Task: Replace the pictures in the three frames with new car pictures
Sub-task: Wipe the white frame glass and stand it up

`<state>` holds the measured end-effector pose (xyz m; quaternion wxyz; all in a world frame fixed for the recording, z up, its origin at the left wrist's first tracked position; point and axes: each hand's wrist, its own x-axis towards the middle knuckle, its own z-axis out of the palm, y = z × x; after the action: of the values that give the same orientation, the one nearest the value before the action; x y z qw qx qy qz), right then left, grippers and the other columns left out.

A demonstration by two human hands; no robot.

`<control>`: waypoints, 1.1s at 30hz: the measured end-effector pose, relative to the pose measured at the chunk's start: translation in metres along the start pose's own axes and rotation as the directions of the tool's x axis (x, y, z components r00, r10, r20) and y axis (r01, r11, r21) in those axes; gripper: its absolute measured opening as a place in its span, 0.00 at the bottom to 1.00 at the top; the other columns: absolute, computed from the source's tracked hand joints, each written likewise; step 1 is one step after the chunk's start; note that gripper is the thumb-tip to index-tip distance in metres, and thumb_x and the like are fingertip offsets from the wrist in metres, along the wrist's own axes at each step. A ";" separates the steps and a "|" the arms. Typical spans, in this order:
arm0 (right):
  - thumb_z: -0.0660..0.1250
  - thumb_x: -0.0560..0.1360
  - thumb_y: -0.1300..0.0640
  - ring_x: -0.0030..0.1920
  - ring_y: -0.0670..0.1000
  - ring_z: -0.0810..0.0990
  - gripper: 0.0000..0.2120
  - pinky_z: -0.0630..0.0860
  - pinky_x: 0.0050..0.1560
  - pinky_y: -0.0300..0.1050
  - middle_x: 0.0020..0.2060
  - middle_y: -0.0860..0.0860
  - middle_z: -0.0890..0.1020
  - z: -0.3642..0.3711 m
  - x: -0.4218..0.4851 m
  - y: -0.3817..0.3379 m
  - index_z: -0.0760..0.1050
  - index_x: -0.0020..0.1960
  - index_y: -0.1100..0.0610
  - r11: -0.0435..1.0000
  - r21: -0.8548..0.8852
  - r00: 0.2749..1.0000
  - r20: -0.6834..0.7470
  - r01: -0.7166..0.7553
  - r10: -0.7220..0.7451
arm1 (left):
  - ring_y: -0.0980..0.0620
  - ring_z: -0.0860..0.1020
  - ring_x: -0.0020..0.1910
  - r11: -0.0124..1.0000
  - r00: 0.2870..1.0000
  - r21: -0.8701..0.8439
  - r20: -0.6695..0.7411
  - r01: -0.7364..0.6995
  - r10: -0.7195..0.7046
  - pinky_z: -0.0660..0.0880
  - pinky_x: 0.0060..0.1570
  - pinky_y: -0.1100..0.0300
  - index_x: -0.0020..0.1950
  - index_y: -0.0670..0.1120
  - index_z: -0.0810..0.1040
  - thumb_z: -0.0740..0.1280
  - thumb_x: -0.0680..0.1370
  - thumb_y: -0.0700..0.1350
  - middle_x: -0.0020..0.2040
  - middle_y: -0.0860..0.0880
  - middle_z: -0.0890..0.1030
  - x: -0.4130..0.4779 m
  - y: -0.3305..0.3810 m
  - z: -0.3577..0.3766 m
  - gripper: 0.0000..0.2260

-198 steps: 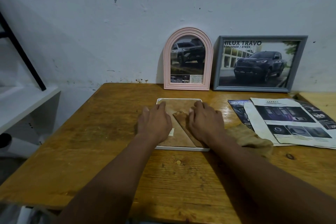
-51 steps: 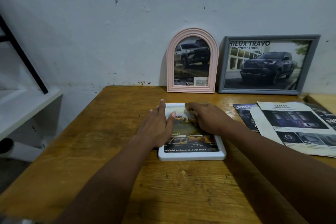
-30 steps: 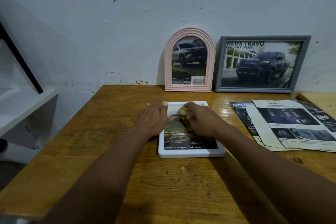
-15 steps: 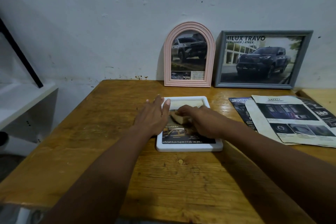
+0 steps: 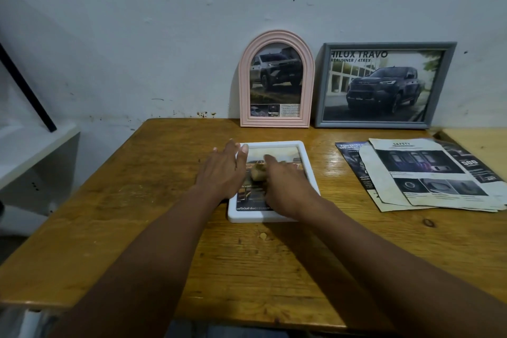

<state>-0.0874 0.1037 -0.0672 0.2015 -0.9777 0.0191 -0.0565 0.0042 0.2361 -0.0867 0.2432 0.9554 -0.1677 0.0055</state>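
Note:
A white frame [image 5: 311, 170] lies face up in the middle of the wooden table [image 5: 131, 200], with a car picture [image 5: 274, 151] under its glass. My left hand [image 5: 222, 173] rests flat on the frame's left edge, fingers slightly apart. My right hand [image 5: 285, 186] is over the glass, closed on a small wad of tan cloth [image 5: 258, 172] that touches the glass. A pink arched frame [image 5: 244, 85] and a grey frame [image 5: 384, 45] stand against the wall behind, each showing a dark pickup truck.
Several loose car brochure pages [image 5: 428, 173] lie fanned out on the table's right side. A second wooden surface [image 5: 477, 143] adjoins at the far right. A white shelf [image 5: 33, 151] with a black slanted bar [image 5: 27, 85] stands left of the table.
The white frame lay back side up 6.6 s ago and is now face up. The tan cloth went from the table into my right hand, which has been shifting over the glass.

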 end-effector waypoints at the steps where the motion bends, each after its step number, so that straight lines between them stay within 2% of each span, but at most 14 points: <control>1: 0.69 0.74 0.63 0.61 0.61 0.75 0.29 0.74 0.59 0.56 0.62 0.59 0.77 0.001 -0.002 -0.005 0.63 0.73 0.56 0.997 0.063 0.999 0.024 0.042 -0.043 | 0.37 0.59 0.79 1.000 1.000 -0.012 -0.001 0.003 -0.003 0.61 0.73 0.41 0.80 0.49 0.60 0.44 0.85 0.61 0.77 0.42 0.68 0.000 0.000 0.000 0.27; 4: 0.69 0.74 0.65 0.62 0.58 0.76 0.29 0.75 0.61 0.55 0.64 0.55 0.78 0.003 -0.007 -0.011 0.65 0.72 0.52 0.970 0.195 0.986 0.060 0.142 -0.157 | 0.37 0.62 0.78 1.000 1.000 -0.022 -0.006 0.003 -0.003 0.62 0.72 0.42 0.79 0.48 0.61 0.44 0.85 0.60 0.75 0.41 0.71 0.000 0.001 0.000 0.26; 7: 0.65 0.77 0.65 0.68 0.56 0.73 0.30 0.73 0.66 0.55 0.69 0.53 0.74 -0.010 -0.010 0.003 0.62 0.75 0.48 0.954 0.247 0.967 0.143 0.173 -0.212 | 0.37 0.62 0.78 1.000 1.000 -0.009 -0.014 -0.009 0.009 0.62 0.71 0.41 0.79 0.48 0.61 0.43 0.85 0.61 0.75 0.41 0.70 0.001 -0.001 -0.001 0.28; 10: 0.64 0.79 0.62 0.71 0.55 0.69 0.33 0.70 0.68 0.54 0.73 0.52 0.70 -0.027 -0.020 0.024 0.54 0.78 0.45 0.972 0.097 0.943 0.240 0.214 -0.232 | 0.37 0.60 0.79 1.000 1.000 0.004 -0.015 -0.020 0.020 0.62 0.72 0.40 0.80 0.48 0.60 0.43 0.84 0.62 0.77 0.41 0.69 0.003 -0.003 0.000 0.29; 12: 0.64 0.79 0.61 0.69 0.56 0.71 0.34 0.73 0.63 0.51 0.72 0.53 0.71 -0.036 -0.028 0.036 0.51 0.78 0.44 0.982 0.000 0.948 0.262 0.186 -0.180 | 0.37 0.60 0.79 1.000 1.000 0.009 -0.014 -0.021 0.021 0.61 0.72 0.39 0.80 0.49 0.61 0.43 0.84 0.62 0.76 0.42 0.69 0.004 -0.004 0.000 0.29; 15: 0.65 0.77 0.60 0.60 0.57 0.77 0.33 0.76 0.53 0.50 0.67 0.55 0.75 -0.038 -0.044 0.040 0.53 0.76 0.47 0.986 -0.134 0.981 0.183 0.095 -0.070 | 0.37 0.61 0.78 1.000 1.000 0.002 -0.015 -0.020 0.020 0.63 0.71 0.38 0.77 0.50 0.63 0.44 0.84 0.62 0.75 0.42 0.71 0.004 -0.003 0.001 0.27; 17: 0.65 0.78 0.60 0.58 0.57 0.78 0.27 0.74 0.49 0.48 0.63 0.56 0.77 -0.029 -0.055 0.025 0.58 0.73 0.54 0.987 -0.160 0.996 0.084 0.025 -0.012 | 0.37 0.62 0.78 1.000 1.000 -0.010 -0.019 -0.004 0.004 0.63 0.71 0.39 0.78 0.50 0.63 0.44 0.85 0.62 0.75 0.42 0.71 0.004 -0.003 0.001 0.27; 20: 0.64 0.78 0.61 0.60 0.58 0.77 0.20 0.74 0.55 0.49 0.62 0.58 0.77 -0.011 -0.059 -0.007 0.66 0.69 0.62 0.987 -0.142 0.997 -0.038 -0.075 0.071 | 0.36 0.63 0.77 1.000 1.000 -0.021 -0.026 -0.009 0.008 0.63 0.71 0.39 0.77 0.49 0.63 0.44 0.84 0.62 0.73 0.42 0.73 0.003 -0.002 0.001 0.28; 24: 0.67 0.77 0.61 0.60 0.59 0.77 0.18 0.73 0.59 0.51 0.60 0.59 0.78 0.007 -0.049 -0.031 0.71 0.65 0.63 0.986 -0.088 0.987 -0.091 -0.142 0.134 | 0.35 0.67 0.74 1.000 0.999 -0.018 -0.034 -0.017 0.016 0.66 0.70 0.37 0.74 0.50 0.65 0.41 0.83 0.65 0.70 0.42 0.75 0.005 -0.005 0.002 0.30; 26: 0.66 0.77 0.62 0.59 0.58 0.77 0.14 0.73 0.57 0.50 0.59 0.58 0.78 0.010 -0.047 -0.042 0.73 0.62 0.62 0.994 -0.037 0.991 -0.094 -0.102 0.098 | 0.35 0.71 0.70 0.999 0.999 -0.026 -0.044 -0.023 0.022 0.68 0.67 0.36 0.71 0.51 0.66 0.38 0.80 0.69 0.67 0.43 0.77 0.006 -0.007 0.002 0.33; 29: 0.67 0.76 0.60 0.58 0.57 0.76 0.13 0.71 0.57 0.50 0.57 0.56 0.78 0.010 -0.050 -0.046 0.75 0.60 0.59 0.999 -0.012 0.998 -0.042 0.040 -0.040 | 0.36 0.74 0.66 0.999 0.999 -0.046 -0.036 -0.012 0.011 0.70 0.65 0.37 0.70 0.51 0.67 0.37 0.80 0.69 0.64 0.42 0.79 0.005 -0.007 0.002 0.33; 31: 0.65 0.75 0.59 0.62 0.57 0.76 0.16 0.71 0.61 0.51 0.61 0.55 0.78 0.007 -0.054 -0.034 0.76 0.63 0.58 0.990 0.016 0.991 0.013 0.137 -0.137 | 0.36 0.75 0.65 0.999 0.999 -0.054 -0.037 -0.010 0.008 0.70 0.65 0.40 0.70 0.50 0.66 0.40 0.82 0.65 0.63 0.42 0.79 0.003 -0.006 0.001 0.28; 33: 0.62 0.76 0.61 0.70 0.55 0.72 0.22 0.69 0.69 0.54 0.69 0.53 0.75 0.000 -0.057 -0.012 0.73 0.69 0.55 0.970 0.093 0.969 0.084 0.226 -0.234 | 0.37 0.74 0.66 0.998 0.999 -0.063 -0.042 -0.008 0.005 0.70 0.65 0.40 0.71 0.50 0.66 0.42 0.84 0.64 0.63 0.41 0.79 0.002 -0.004 0.000 0.26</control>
<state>-0.1442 0.1181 -0.0684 0.2345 -0.9657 -0.1062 -0.0342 0.0075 0.2386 -0.0886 0.2768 0.9463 -0.1659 0.0208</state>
